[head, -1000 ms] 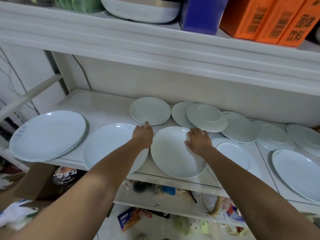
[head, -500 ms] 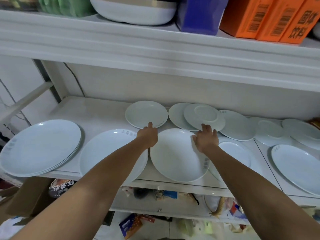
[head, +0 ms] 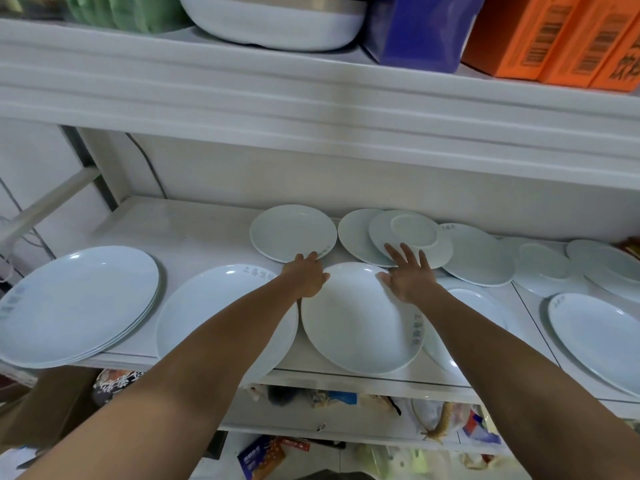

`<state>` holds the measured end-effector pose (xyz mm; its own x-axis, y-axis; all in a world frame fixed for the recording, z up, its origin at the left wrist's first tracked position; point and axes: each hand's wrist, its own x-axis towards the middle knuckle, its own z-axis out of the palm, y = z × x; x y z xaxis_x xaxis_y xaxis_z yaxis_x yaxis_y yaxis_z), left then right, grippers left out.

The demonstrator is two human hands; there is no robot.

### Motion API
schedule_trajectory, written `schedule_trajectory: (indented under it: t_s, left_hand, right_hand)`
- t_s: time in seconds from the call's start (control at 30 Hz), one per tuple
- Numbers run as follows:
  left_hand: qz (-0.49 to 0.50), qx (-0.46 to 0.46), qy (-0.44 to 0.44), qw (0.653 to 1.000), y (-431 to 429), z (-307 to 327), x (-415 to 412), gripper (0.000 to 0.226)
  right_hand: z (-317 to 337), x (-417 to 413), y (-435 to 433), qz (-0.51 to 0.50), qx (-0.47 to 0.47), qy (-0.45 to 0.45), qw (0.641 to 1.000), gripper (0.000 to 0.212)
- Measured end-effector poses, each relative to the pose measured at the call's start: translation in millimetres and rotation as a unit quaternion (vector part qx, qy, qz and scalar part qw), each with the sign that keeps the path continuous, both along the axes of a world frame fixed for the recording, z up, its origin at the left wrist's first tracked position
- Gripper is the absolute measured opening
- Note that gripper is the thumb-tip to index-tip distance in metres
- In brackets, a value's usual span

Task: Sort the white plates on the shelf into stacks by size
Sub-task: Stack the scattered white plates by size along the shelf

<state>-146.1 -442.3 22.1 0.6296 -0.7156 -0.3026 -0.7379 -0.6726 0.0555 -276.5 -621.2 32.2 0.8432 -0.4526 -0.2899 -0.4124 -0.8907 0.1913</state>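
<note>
- The right fingers (head: 398,252) are lying straight and spread, their tips touching the near rim of the inverted plate (head: 412,233). They are holding nothing.
- The right hand (head: 410,280) is hanging over the far edge of the mid plate (head: 356,320), with the thumb lying at that plate's rim.
- The left fingers (head: 310,258) are bending down at the near rim of the small plate (head: 292,232). I cannot tell whether they are pinching it.
- The left hand (head: 304,277) is sitting between the small plate and the mid plate, above the far edge of the large plate (head: 214,317).
- The inverted plate is lying foot-up, overlapping a second small plate (head: 353,235) at the back of the shelf (head: 194,230).
- A stack (head: 76,303) of large plates is sitting at the shelf's left end, and more loose plates are trailing off to the right, some overlapping.
- The step in hand is probably gathering the small plates at the back. Only the one stack is showing, so most of the sorting is likely left.
- The next move is calling for fingertips under each rim and a clean lift. The inverted plate should be coming off first since it is on top, and it needs turning over before it will nest.
</note>
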Motion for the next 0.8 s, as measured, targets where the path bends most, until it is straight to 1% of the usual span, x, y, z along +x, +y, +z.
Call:
schedule_trajectory:
  t_s: [0.2, 0.33, 0.43, 0.5, 0.6, 0.7, 0.8]
  left_hand:
    - [-0.008, 0.014, 0.012, 1.0, -3, 3, 3, 0.06]
    - [-0.038, -0.003, 0.009, 0.999, -8, 5, 3, 0.057]
    - [-0.075, -0.015, 0.008, 0.997, -12, 5, -1, 0.059]
    - [-0.093, -0.011, -0.014, 0.995, -12, 3, -4, 0.059]
    - [-0.089, -0.028, -0.046, 0.995, -13, 1, -8, 0.055]
    - [-0.079, -0.04, -0.067, 0.994, -14, 2, -11, 0.057]
    - [-0.073, -0.043, -0.089, 0.992, -14, 2, -15, 0.061]
  right_hand:
    - [0, 9, -5, 0.074, 0.0, 0.017, 0.997, 0.053]
    - [6, 14, -3, 0.075, 0.017, 0.016, 0.997, 0.051]
    - [7, 19, -4, 0.057, 0.034, -0.024, 0.998, 0.049]
    - [6, 20, -6, 0.058, 0.026, -0.063, 0.996, 0.048]
    - [10, 20, -8, 0.078, -0.003, -0.106, 0.991, 0.044]
    - [17, 21, -7, 0.068, -0.025, -0.152, 0.986, 0.034]
    - [20, 22, -1, 0.05, -0.049, -0.139, 0.988, 0.026]
